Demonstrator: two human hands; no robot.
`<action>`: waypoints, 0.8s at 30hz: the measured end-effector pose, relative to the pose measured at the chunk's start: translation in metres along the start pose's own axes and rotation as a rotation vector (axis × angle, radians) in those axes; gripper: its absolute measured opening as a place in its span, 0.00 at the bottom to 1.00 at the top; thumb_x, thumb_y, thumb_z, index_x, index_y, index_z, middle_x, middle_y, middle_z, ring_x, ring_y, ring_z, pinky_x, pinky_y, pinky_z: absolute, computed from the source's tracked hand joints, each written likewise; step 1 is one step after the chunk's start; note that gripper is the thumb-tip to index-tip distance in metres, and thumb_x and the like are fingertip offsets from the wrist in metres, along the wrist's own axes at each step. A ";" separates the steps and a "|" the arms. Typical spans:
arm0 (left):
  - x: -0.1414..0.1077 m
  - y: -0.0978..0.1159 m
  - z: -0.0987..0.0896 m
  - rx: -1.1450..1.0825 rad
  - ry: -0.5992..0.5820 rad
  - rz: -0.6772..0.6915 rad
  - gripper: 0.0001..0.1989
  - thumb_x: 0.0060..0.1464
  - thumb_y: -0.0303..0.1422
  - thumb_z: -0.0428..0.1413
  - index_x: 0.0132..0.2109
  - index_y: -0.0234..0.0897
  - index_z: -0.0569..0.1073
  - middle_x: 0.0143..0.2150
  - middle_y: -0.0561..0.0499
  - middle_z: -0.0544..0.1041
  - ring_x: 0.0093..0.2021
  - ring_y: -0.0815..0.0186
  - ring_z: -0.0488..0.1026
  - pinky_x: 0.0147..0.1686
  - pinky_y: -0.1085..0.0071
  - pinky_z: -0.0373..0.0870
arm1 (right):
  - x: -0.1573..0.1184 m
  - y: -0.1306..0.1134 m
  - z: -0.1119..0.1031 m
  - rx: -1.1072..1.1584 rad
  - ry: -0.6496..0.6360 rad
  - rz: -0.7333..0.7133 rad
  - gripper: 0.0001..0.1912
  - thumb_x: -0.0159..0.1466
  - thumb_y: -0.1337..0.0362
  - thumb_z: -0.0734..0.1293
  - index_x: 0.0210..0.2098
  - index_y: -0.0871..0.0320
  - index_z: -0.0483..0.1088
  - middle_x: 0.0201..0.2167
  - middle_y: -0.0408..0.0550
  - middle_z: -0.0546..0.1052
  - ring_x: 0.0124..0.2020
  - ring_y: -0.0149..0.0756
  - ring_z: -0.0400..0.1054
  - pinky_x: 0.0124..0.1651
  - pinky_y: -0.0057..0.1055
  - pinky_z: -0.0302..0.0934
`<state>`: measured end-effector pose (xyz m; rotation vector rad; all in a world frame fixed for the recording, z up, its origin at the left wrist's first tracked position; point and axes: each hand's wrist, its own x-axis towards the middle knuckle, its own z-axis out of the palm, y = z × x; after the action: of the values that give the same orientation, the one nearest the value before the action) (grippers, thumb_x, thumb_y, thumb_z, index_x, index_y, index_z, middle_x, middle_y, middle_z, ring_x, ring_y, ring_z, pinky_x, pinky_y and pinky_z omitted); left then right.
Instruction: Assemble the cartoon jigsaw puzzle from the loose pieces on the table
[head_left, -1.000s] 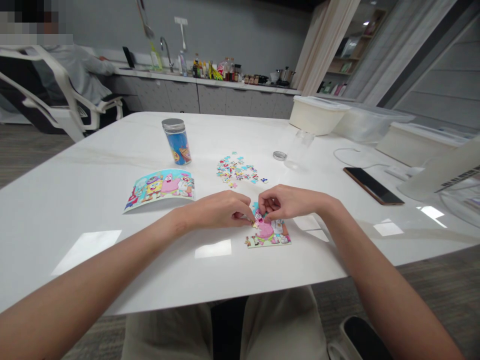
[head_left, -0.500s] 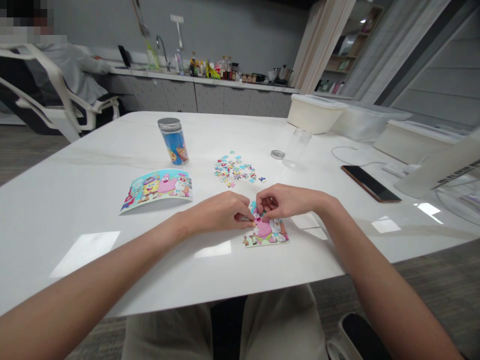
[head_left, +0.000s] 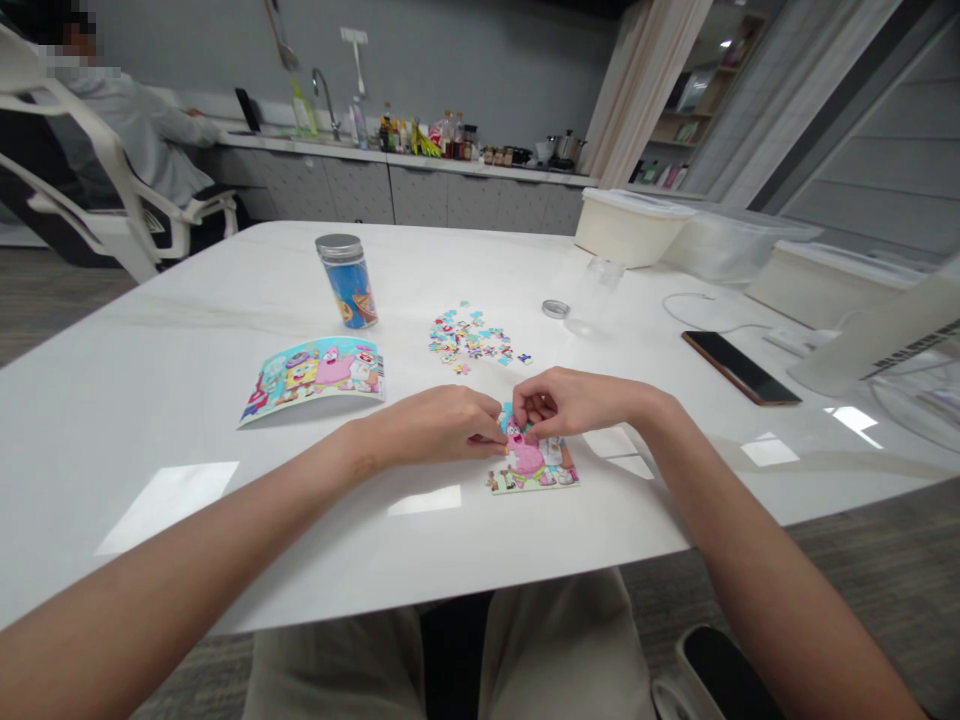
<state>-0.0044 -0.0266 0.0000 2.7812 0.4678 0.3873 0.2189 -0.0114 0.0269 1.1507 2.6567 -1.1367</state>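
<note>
A partly assembled, flat cartoon jigsaw with a pink figure (head_left: 527, 462) lies on the glossy white surface (head_left: 450, 555) beneath both hands' fingertips. The left grip (head_left: 448, 424) meets its left edge, the right grip (head_left: 574, 404) its upper part; whether either clasps a piece, I cannot tell.

Loses the yellow bit from sight at the left hand (head_left: 442, 427).
Sets that hand a shade flatter than half a second ago, narrowing the dark gap under the curled fingers. Shows hardly any of the yellow seen a second earlier at the fingertips (head_left: 501, 442), too covered now to tell whether pinched or laid down. Reveals more plainly a pale, jagged patch (head_left: 514, 461) in the pink left side of the part-built puzzle (head_left: 529, 466), just below those fingertips. Looks from a slightly shifted angle compared with a second ago.
</note>
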 end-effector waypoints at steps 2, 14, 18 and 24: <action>-0.001 0.000 -0.002 -0.012 0.006 -0.006 0.09 0.60 0.29 0.56 0.34 0.36 0.80 0.26 0.54 0.70 0.23 0.74 0.62 0.25 0.74 0.56 | 0.000 0.000 0.000 -0.001 0.001 0.001 0.05 0.56 0.65 0.69 0.33 0.59 0.71 0.23 0.40 0.69 0.25 0.29 0.62 0.29 0.28 0.56; -0.006 -0.006 -0.006 0.096 -0.004 -0.103 0.07 0.56 0.29 0.55 0.40 0.36 0.77 0.27 0.55 0.73 0.24 0.73 0.65 0.27 0.74 0.59 | 0.000 0.004 -0.002 -0.105 0.304 -0.010 0.13 0.64 0.55 0.63 0.29 0.58 0.70 0.23 0.42 0.70 0.25 0.30 0.60 0.30 0.29 0.53; -0.005 0.000 -0.007 0.175 -0.041 -0.146 0.08 0.55 0.30 0.54 0.40 0.36 0.77 0.27 0.55 0.73 0.25 0.71 0.66 0.27 0.72 0.58 | 0.003 0.012 -0.004 -0.155 0.582 0.237 0.20 0.68 0.54 0.57 0.28 0.58 0.70 0.27 0.47 0.75 0.27 0.32 0.63 0.32 0.31 0.53; -0.005 0.001 -0.006 0.234 -0.096 -0.163 0.08 0.56 0.30 0.53 0.39 0.38 0.76 0.29 0.54 0.75 0.26 0.71 0.67 0.28 0.71 0.59 | 0.006 0.016 -0.004 -0.148 0.565 0.447 0.18 0.68 0.57 0.57 0.29 0.57 0.72 0.29 0.50 0.78 0.31 0.37 0.69 0.35 0.32 0.56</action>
<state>-0.0106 -0.0276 0.0052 2.9386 0.7543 0.1707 0.2257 0.0026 0.0176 2.1435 2.5342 -0.5887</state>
